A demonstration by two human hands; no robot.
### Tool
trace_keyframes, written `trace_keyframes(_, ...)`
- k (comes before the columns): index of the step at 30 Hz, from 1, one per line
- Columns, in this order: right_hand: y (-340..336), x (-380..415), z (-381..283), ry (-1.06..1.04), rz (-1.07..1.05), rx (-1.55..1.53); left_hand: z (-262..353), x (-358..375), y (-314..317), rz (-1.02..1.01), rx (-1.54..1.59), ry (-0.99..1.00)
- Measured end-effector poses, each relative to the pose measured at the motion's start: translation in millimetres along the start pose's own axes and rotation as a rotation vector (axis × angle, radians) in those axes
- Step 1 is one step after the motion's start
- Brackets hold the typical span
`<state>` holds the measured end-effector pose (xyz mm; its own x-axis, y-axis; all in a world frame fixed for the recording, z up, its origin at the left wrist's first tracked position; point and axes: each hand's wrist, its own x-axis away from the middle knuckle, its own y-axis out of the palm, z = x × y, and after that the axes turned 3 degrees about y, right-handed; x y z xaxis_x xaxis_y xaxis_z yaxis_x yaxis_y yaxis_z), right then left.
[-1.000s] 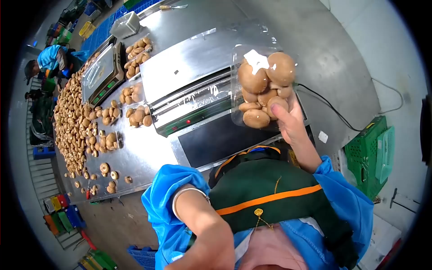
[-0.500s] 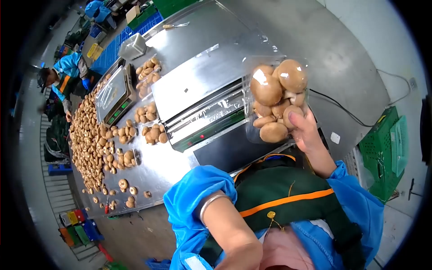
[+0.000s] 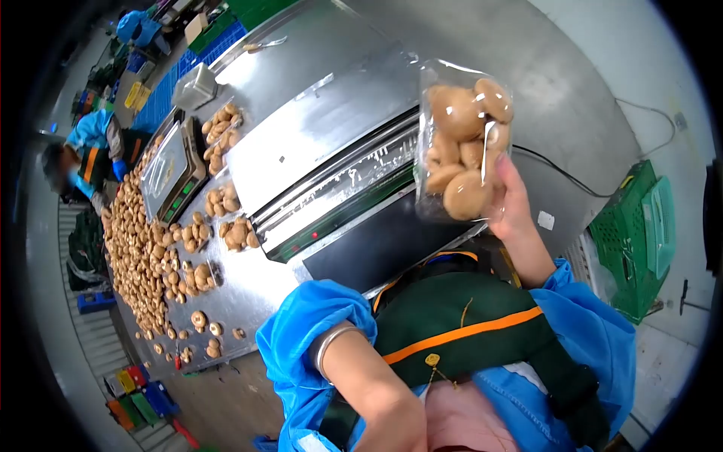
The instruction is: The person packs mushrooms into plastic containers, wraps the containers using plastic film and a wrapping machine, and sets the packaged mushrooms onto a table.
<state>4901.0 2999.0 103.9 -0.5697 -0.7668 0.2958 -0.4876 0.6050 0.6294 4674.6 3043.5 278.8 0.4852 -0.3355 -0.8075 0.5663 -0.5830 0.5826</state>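
Note:
My right hand [image 3: 510,197] grips a clear-wrapped pack of brown mushrooms [image 3: 461,162] by its lower right side, raised above the steel table. The film shines over the mushrooms. My left hand [image 3: 392,422] is at the bottom edge, bent in toward my body beyond a bracelet [image 3: 325,348]; its fingers are hidden. Under and left of the pack is a metal wrapping machine [image 3: 331,196] with a dark front plate [image 3: 369,241]. Several mushroom packs [image 3: 239,233] stand left of the machine.
A large heap of loose mushrooms [image 3: 139,256] covers the table's left side, beside a scale [image 3: 175,175]. A clear container stack [image 3: 194,87] stands behind. A black cable [image 3: 561,167] crosses the right side, near a green crate [image 3: 621,237]. A co-worker [image 3: 94,154] stands at the far left.
The pack has tilted more upright in my right hand and risen slightly, with its film showing more glare. My view has shifted, so the table things appear further left.

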Motion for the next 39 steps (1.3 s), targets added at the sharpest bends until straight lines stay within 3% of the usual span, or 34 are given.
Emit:
trace_keyframes(3, -16, -7, -28, -0.001, 0.139, -0.158, -32, 48, -49, -0.216, -0.314, 0.034)
trace_keyframes(4, -29, -10, -40, -0.017, -0.035, -0.112, -41, 70, -64, -0.308, -0.439, 0.013)
trace_keyframes(6, -57, -14, -42, -0.139, 0.166, 0.059, -44, 114, -95, -0.55, -0.632, -0.07)
trace_keyframes(8, -91, -17, -37, -0.301, 0.271, 0.186, -38, 163, -116, -0.859, -0.71, -0.231)
trace_keyframes(11, -86, -5, -46, -0.315, 0.451, 0.396, -16, 203, -137, -1.325, -0.641, -0.602)
trace_keyframes(12, -82, -4, -43, -0.336, 0.447, 0.189, -10, 214, -144, -1.369, -0.62, -0.652)
trace_keyframes(13, -78, -3, -41, -0.366, 0.417, 0.186, -8, 223, -151, -1.428, -0.596, -0.694)
trace_keyframes(15, -71, 2, -41, -0.425, 0.357, 0.18, -10, 231, -156, -1.414, -0.612, -0.914)
trace_keyframes(21, -86, 3, -38, -0.364, 0.299, 0.127, -7, 233, -162, -1.466, -0.629, -0.873)
trace_keyframes(27, -111, -18, -67, -0.019, 0.422, -0.122, -4, 232, -164, -1.443, -0.596, -0.86)
trace_keyframes(31, -197, -93, -99, -0.137, 0.677, 0.114, -3, 236, -167, -1.41, -0.642, -0.87)
trace_keyframes(35, -273, -218, -177, -0.229, 0.707, 0.187, 4, 246, -162, -1.481, -0.917, -0.837)
trace_keyframes(39, -358, -370, -248, -0.407, 0.84, 0.261, 13, 254, -156, -1.693, -1.165, -0.788)
